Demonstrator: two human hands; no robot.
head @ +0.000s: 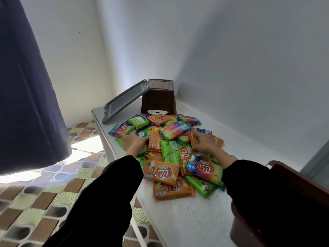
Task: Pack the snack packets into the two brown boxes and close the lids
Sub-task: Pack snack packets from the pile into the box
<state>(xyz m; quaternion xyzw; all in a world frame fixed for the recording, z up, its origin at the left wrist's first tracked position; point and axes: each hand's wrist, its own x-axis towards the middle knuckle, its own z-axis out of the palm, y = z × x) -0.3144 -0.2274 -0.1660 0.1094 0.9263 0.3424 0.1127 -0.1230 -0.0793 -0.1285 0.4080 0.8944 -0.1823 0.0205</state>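
A heap of orange, green and rainbow snack packets (167, 148) lies spread on the white table (187, 220). My left hand (133, 142) lies on the heap's left side, fingers reaching in among the packets. My right hand (202, 142) rests on the right side with fingers spread over orange packets. One brown box (158, 98) lies tipped on its side at the table's far end, its grey lid (124, 102) hanging open to the left. A second brown box (284, 202) sits at the near right, partly behind my right sleeve.
White walls meet in a corner behind the far box. A dark blue curtain (26, 86) hangs at the left. Patterned floor tiles (53, 193) show below the table's left edge.
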